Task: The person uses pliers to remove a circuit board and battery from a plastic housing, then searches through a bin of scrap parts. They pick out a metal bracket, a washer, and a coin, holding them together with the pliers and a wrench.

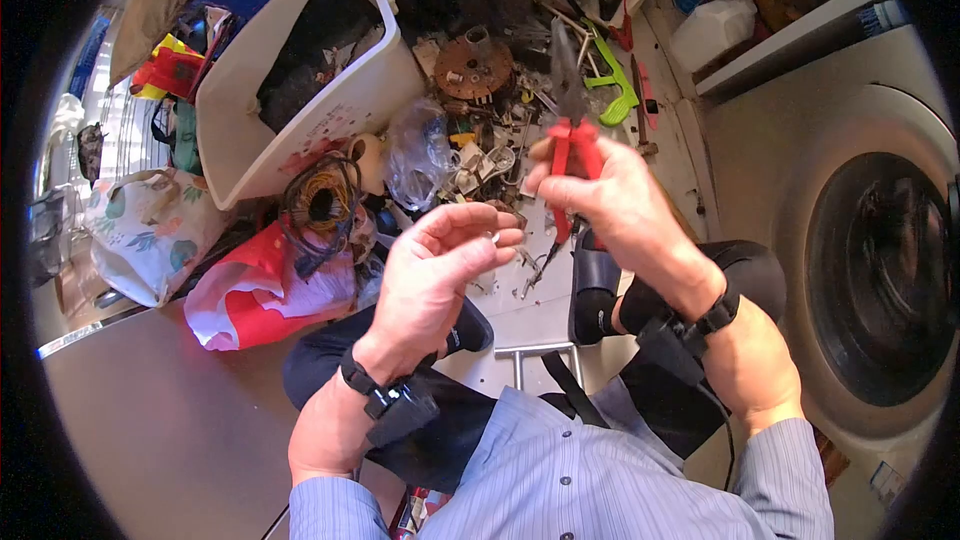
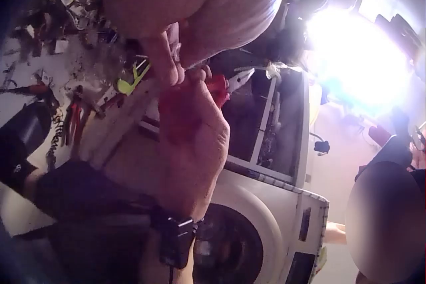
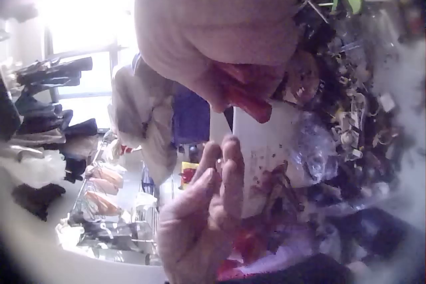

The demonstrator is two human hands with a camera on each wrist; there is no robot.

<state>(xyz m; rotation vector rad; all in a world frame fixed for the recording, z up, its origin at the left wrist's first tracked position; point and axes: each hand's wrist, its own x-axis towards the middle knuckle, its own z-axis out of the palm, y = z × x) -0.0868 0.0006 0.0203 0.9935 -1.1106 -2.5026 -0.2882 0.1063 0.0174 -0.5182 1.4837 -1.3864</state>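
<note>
My right hand (image 1: pixel 625 195) grips pliers (image 1: pixel 572 135) by their red handles, the grey metal end pointing away from me. In the left wrist view the metal tip (image 2: pixel 239 80) sticks out past the right hand's fingers. To the left and slightly nearer, my left hand (image 1: pixel 445 255) is turned palm up, thumb against fingers. Between them it pinches a small pale piece (image 1: pixel 495 237), mostly hidden and too small to name. A gap separates the left hand (image 3: pixel 203 214) from the red handle (image 3: pixel 251 103) in the right wrist view.
A large white bin (image 1: pixel 330 100) lies tipped at the left. Scattered small parts and scraps (image 1: pixel 490 165) cover the floor ahead, near a brown disc (image 1: pixel 472 68) and a light-green tool (image 1: pixel 612 80). Bags (image 1: pixel 150 230) stand left; a washing machine (image 1: pixel 760 130) stands right.
</note>
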